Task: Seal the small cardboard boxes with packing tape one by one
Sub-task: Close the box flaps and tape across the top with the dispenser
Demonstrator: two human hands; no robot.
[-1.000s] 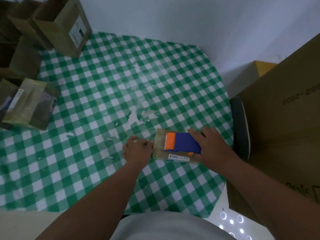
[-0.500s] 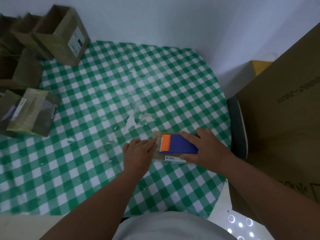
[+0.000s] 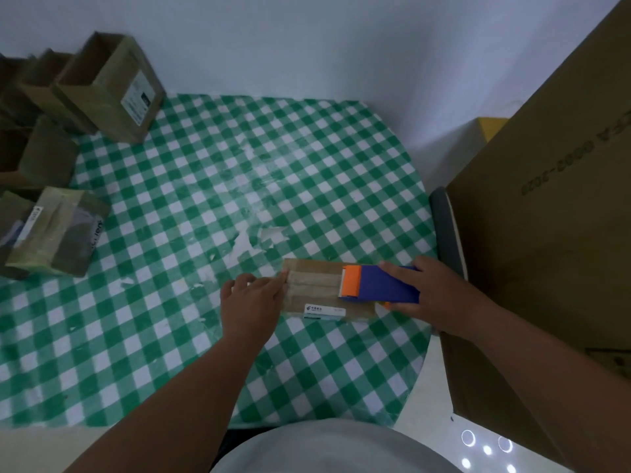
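A small flat cardboard box [image 3: 317, 303] with a white label lies on the green checked tablecloth [image 3: 205, 206], near its right front edge. A strip of clear tape [image 3: 314, 283] runs along the box top. My right hand [image 3: 433, 295] grips a blue and orange tape dispenser [image 3: 379, 285] over the box's right end. My left hand [image 3: 252, 302] presses its fingertips on the tape at the box's left edge.
Several open brown cardboard boxes [image 3: 106, 87] stand at the back left. A taped box [image 3: 51, 230] lies at the left edge. A big cardboard carton [image 3: 553, 233] rises on the right beside a dark chair back [image 3: 444, 230]. A white wall is behind.
My right hand has drawn the dispenser to the right along the box, laying tape on top. My left hand stays at the box's left end.
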